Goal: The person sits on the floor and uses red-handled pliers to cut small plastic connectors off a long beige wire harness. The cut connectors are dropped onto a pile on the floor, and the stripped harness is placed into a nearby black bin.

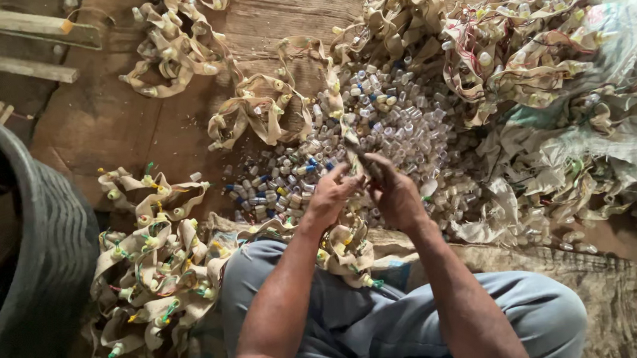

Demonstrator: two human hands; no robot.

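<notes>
Left hand (329,195) and right hand (395,195), at centre frame, both pinching one long beige fabric strip studded with small plastic caps (351,138), rising toward the upper middle. Best gripped close together, strip kept taut, one cap worked at a time. Strip looks frayed, creased, dirty. Just beyond, a heap of loose clear and blue plastic caps (375,119) on the wooden floor (110,121).

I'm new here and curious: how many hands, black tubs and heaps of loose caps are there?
Hands: 2, left hand and right hand, gripping a strip
Black tub: 1
Cap heap: 1
Total: 4
</notes>
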